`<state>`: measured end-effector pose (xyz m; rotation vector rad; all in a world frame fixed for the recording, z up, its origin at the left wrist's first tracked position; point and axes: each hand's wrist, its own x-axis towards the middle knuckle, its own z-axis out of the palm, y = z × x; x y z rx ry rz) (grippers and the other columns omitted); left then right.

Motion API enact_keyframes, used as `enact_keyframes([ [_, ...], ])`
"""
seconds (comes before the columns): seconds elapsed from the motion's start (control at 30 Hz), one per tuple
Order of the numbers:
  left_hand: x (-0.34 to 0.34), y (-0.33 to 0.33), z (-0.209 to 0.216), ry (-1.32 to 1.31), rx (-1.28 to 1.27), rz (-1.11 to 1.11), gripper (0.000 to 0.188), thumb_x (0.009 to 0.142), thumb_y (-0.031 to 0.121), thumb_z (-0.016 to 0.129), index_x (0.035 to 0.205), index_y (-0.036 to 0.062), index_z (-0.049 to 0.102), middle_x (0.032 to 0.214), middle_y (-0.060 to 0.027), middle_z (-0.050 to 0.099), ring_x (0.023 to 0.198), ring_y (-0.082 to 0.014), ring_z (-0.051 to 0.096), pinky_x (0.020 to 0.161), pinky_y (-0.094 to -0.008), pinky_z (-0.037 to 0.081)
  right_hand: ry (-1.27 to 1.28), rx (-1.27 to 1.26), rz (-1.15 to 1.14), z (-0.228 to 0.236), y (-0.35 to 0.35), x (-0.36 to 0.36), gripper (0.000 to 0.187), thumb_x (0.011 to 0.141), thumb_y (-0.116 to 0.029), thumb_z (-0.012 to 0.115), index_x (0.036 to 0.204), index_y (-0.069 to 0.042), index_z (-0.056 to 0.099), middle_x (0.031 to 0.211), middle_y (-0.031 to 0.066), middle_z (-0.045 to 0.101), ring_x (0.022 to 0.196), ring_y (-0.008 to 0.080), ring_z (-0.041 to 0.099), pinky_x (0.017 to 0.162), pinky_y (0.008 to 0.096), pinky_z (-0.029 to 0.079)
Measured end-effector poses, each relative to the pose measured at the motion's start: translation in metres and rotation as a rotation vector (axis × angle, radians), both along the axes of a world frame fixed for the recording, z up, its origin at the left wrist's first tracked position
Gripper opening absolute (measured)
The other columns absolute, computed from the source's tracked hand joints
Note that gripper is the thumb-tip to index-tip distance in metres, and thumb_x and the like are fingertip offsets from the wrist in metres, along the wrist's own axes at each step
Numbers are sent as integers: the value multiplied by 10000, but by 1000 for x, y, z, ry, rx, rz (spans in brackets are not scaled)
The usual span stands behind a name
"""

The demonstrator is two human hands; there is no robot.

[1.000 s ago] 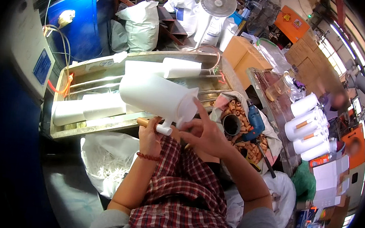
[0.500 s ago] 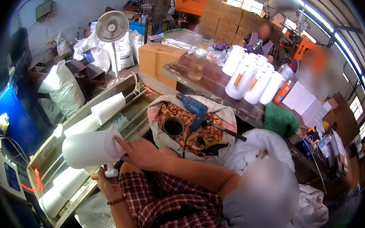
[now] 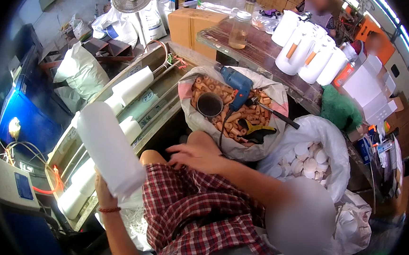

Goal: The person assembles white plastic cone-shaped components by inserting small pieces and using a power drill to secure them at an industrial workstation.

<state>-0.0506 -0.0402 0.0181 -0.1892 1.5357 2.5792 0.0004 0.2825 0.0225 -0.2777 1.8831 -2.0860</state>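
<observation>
A white jug [image 3: 110,149] is tilted in front of me, its smooth cylindrical body toward the camera. My left hand [image 3: 106,194], with a red bead bracelet at the wrist, grips it at the lower side; the fingers are mostly hidden behind the jug. The jug's handle is out of sight. My right hand [image 3: 190,157] hovers over my lap, apart from the jug, fingers spread and a little blurred, with nothing visible in it. Beyond the jug, a wooden trough [image 3: 169,89] holds several more white jug bodies [image 3: 139,82] lying on their sides.
A sack [image 3: 187,102] of short wooden pieces carries a blue power drill [image 3: 236,82], a dark cup [image 3: 210,104] and a yellow-black tool [image 3: 256,131]. Beside it sits a bag of white discs [image 3: 309,161]. Finished white jugs [image 3: 293,51] stand on a dark table [image 3: 220,36]; a person works behind.
The jug has swung from lying nearly level to a steeper tilt, turning its handle from view. My right hand has left its rim and drawn back to the right.
</observation>
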Motion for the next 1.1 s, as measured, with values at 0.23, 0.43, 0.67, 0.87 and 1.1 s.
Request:
enact_keyframes([
  [0.23, -2, 37, 6, 14, -585, -859, 203, 873, 163, 605, 989, -4, 600, 853, -18, 618, 736, -109, 584, 635, -235, 475, 84, 678, -760, -18, 218, 65, 293, 907, -145, 540, 1160, 3, 548, 1009, 79, 656, 920, 162, 620, 779, 274, 481],
  [0.43, -37, 92, -19, 619, -1442, -1105, 284, 808, 336, 635, 867, 63, 579, 668, -111, 601, 658, -293, 602, 634, -384, 466, 32, 709, -789, -23, 246, 43, 445, 878, -272, 586, 1197, 27, 508, 986, 114, 650, 935, 174, 611, 804, 293, 470],
  [0.67, -67, 142, -32, 1119, -1307, -1137, 320, 803, 425, 587, 951, 151, 660, 897, -89, 614, 878, -279, 581, 733, -401, 473, -337, -192, -890, -74, 275, -68, 366, 878, -276, 609, 1122, -17, 527, 1031, 118, 591, 929, 206, 594, 840, 331, 489],
  [0.87, -110, 237, 12, 815, -1377, -876, 278, 822, 285, 605, 1049, 127, 630, 948, -113, 577, 847, -317, 581, 736, -390, 477, -355, -557, -1048, -97, 283, -111, 371, 862, -305, 629, 1119, -53, 540, 986, 82, 618, 891, 211, 601, 804, 379, 500],
  [1.1, -164, 335, -43, 971, -1362, -730, 235, 808, 246, 628, 1009, 124, 650, 890, -124, 630, 819, -299, 607, 701, -394, 477, -381, -798, -966, -78, 272, -132, 465, 851, -348, 602, 1133, 17, 542, 985, 131, 632, 884, 234, 618, 770, 371, 511],
])
